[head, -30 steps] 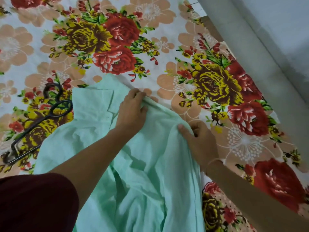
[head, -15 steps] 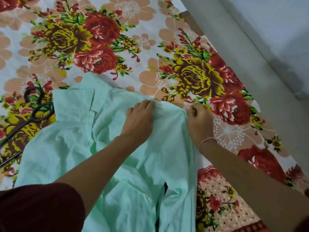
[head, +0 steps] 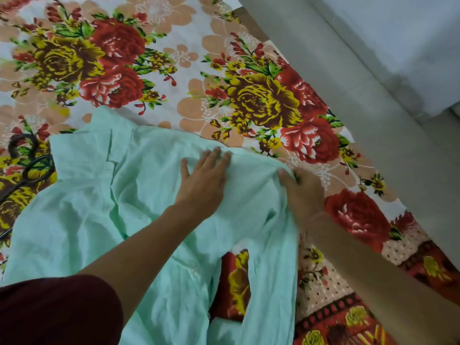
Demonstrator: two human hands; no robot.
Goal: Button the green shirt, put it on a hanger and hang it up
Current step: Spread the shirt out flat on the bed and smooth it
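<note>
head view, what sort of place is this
Probably a bedroom at home, though little beyond the bed shows. A flowered bedsheet covers the surface, a green shirt lies spread on it, and a dark hanger lies beside the shirt.

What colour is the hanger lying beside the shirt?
Dark, nearly black hanger; the head view shows it best.

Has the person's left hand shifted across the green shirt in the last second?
Yes. The left hand has slid right along the green shirt, away from the hanger and nearer the sheet's large yellow flower.
</note>
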